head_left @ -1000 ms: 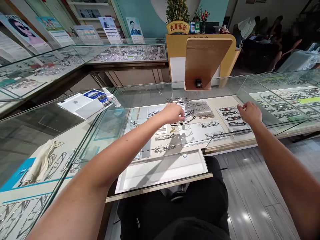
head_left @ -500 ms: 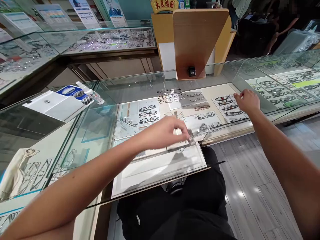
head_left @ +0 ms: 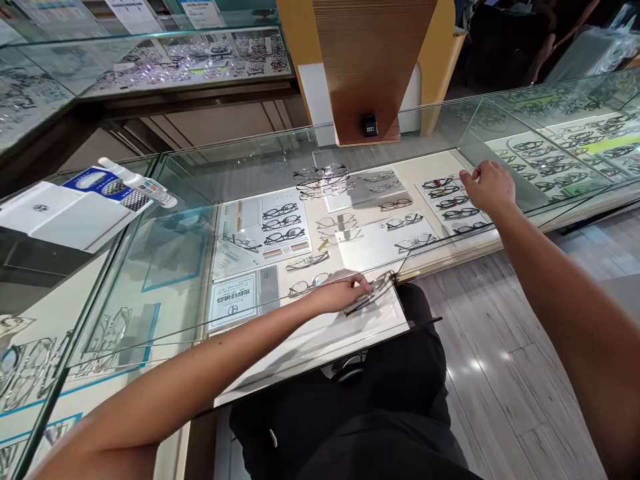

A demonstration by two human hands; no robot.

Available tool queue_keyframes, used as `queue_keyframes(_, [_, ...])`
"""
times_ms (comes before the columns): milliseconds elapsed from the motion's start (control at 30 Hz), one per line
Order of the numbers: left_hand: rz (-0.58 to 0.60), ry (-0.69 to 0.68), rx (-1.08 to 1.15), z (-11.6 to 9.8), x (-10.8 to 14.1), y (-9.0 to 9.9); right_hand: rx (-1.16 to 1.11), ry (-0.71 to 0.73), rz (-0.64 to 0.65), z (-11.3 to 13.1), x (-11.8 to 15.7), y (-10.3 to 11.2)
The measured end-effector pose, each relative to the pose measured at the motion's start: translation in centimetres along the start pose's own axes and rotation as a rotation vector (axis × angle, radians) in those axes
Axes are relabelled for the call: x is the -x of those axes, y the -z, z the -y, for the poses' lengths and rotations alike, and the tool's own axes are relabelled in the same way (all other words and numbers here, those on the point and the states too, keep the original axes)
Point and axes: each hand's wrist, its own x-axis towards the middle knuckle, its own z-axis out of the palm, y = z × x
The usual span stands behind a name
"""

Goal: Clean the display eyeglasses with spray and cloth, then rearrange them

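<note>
My left hand [head_left: 345,293] is inside the open back of a glass display case, low over a white tray [head_left: 305,350]. Its fingers are shut on dark-rimmed eyeglasses [head_left: 375,293], which tilt across the tray's far edge. My right hand [head_left: 490,187] hangs with loose, parted fingers just right of a card of dark eyeglasses [head_left: 445,203] and holds nothing. Several more eyeglasses lie on cream display boards, including a tangled clump of clear-framed ones [head_left: 323,181] at the far side.
A white pad and lens-spray bottle [head_left: 140,190] lie on the glass to the left. Further glass cases [head_left: 550,150] full of eyeglasses stand left, right and ahead. A wooden stand [head_left: 367,67] rises behind the case. Grey plank flooring [head_left: 500,400] spreads right.
My left hand has moved nearer and lower, over the white tray, with the eyeglasses in its fingers. The view has tilted down and shifted. My right hand stays beside the same card.
</note>
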Motion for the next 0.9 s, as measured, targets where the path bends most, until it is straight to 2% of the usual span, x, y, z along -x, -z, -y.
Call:
queue_keyframes(100, [-0.182,-0.018,-0.170,1.9,-3.2,-0.5,-0.007,-0.003,0.003,0.1,0.0,0.0])
queue_keyframes(167, [-0.244,-0.058,-0.257,2.8,-5.2,-0.6,-0.011,-0.005,0.006,0.1,0.0,0.0])
queue_keyframes(267, [-0.293,-0.137,-0.385,3.9,-7.9,-0.4,-0.017,0.003,0.004,0.1,0.0,-0.1])
queue_keyframes(433, [-0.300,-0.251,-0.517,5.6,-11.2,-1.1,-0.020,0.007,0.011,0.1,0.1,-0.2])
queue_keyframes(633, [-0.313,-0.321,-0.591,6.3,-12.9,-2.1,-0.008,-0.002,0.026,0.3,0.1,0.0])
queue_keyframes(900, [-0.316,-0.350,-0.610,6.1,-12.7,-1.6,0.000,-0.019,0.045,0.7,0.3,0.5])
